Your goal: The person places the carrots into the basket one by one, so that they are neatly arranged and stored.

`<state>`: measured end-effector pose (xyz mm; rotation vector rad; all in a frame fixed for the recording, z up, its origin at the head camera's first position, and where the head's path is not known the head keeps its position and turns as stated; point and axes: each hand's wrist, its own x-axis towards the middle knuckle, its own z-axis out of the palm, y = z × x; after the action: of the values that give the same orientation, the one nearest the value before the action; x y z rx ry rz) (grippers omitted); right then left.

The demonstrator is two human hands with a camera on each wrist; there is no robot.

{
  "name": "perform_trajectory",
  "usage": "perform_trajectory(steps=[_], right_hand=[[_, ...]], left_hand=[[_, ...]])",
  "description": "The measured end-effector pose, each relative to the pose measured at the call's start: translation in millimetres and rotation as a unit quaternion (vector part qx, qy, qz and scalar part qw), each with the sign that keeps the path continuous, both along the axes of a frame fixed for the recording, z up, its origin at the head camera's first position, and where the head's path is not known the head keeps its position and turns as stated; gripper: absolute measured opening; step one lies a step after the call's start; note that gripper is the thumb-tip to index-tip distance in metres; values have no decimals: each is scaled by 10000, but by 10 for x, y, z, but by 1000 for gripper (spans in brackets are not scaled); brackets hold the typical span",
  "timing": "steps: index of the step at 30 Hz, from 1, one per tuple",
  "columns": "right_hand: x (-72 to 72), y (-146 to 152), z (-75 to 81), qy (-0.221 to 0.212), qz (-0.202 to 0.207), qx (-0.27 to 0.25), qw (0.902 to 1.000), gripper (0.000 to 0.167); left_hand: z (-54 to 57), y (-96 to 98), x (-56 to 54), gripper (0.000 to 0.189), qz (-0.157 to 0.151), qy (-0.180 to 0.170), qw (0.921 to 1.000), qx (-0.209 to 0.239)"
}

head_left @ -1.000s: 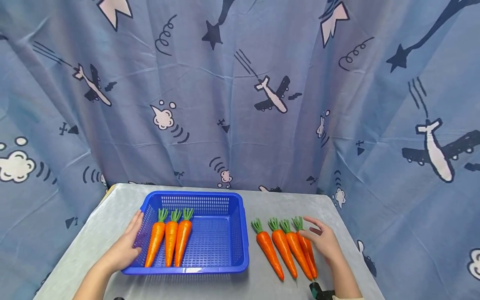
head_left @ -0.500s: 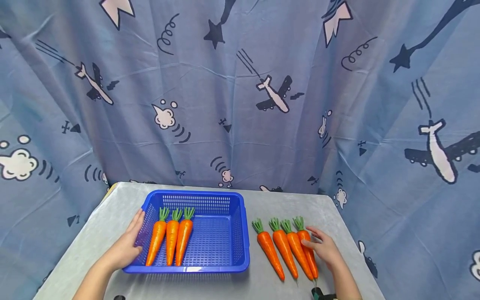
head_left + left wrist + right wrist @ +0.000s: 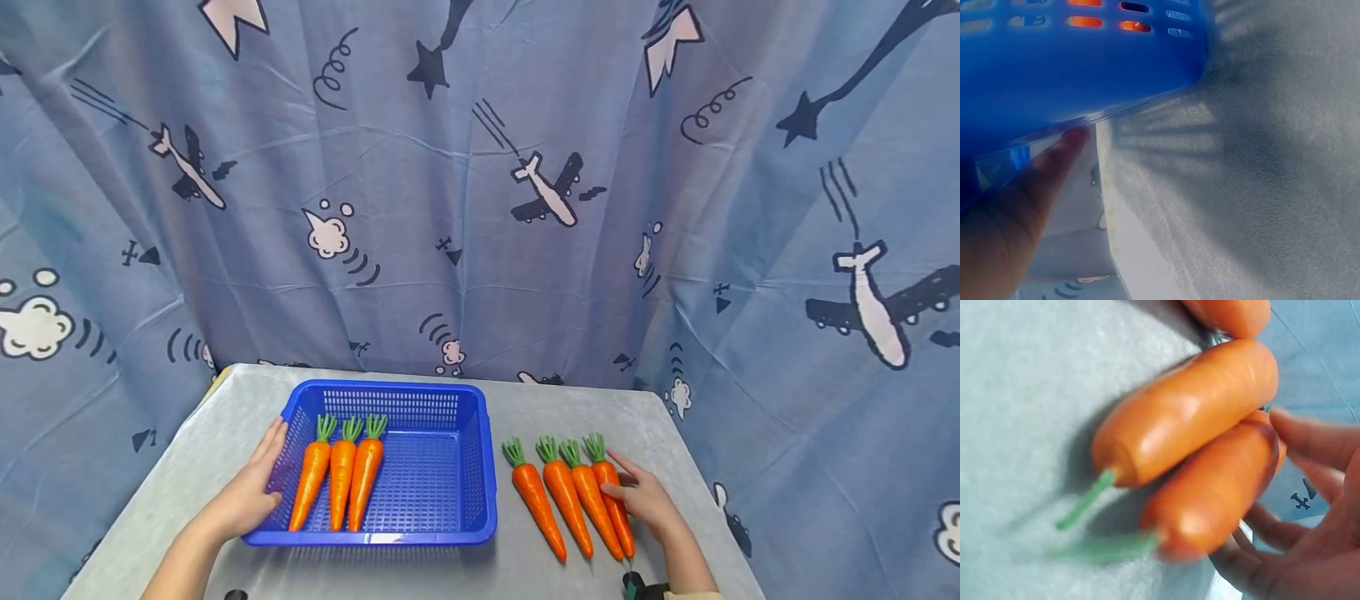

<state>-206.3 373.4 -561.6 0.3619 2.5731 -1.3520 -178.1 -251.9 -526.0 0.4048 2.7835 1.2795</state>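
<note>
My left hand (image 3: 240,504) lies against the left side of the blue plastic basket (image 3: 408,539), fingers straight along its wall. In the left wrist view, a digit (image 3: 1075,139) touches the basket's edge. Three carrots (image 3: 342,471) with green tops lie side by side in the basket's left half. Right of the basket, several more carrots lie slanted on the table. My right hand (image 3: 651,502) pinches the rightmost carrot (image 3: 619,521), thumb on its upper side and fingers on its far side. The right wrist view shows this carrot (image 3: 1207,494) beside a neighbouring carrot (image 3: 1191,412).
The leftmost loose carrot (image 3: 542,512) lies a little apart from the others, between them and the basket. A grey-white cloth covers the table (image 3: 525,575). Behind it hangs a blue curtain (image 3: 450,250) with airplane prints. A dark object (image 3: 639,587) shows near my right wrist.
My right hand has come down and left onto the rightmost carrot, its thumb and fingers closing round it. The left hand stays at the basket, and the carrots in it have not moved.
</note>
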Motion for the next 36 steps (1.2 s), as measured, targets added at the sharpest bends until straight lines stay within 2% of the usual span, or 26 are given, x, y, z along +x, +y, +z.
perform_trajectory(steps=[5, 8, 12, 19, 26, 36], right_hand=[[-12, -28, 25, -10, 65, -96, 9999, 70], [-9, -26, 32, 33, -28, -111, 9999, 67], [5, 14, 87, 265, -202, -133, 9994, 63], [9, 64, 234, 626, -357, -502, 9961, 62], [-21, -60, 353, 716, -422, -713, 9940, 63], [-125, -306, 498, 930, -342, -1286, 9867, 64]], left_hand=[[-18, -9, 8, 102, -23, 92, 10000, 23], [-19, -1, 10, 102, -24, 96, 9999, 34], [-13, 12, 22, 102, -10, 8, 10000, 76], [-9, 2, 17, 103, 22, -61, 10000, 35], [-9, -11, -15, 101, -21, 30, 10000, -45], [4, -2, -37, 101, 16, -77, 9999, -97]])
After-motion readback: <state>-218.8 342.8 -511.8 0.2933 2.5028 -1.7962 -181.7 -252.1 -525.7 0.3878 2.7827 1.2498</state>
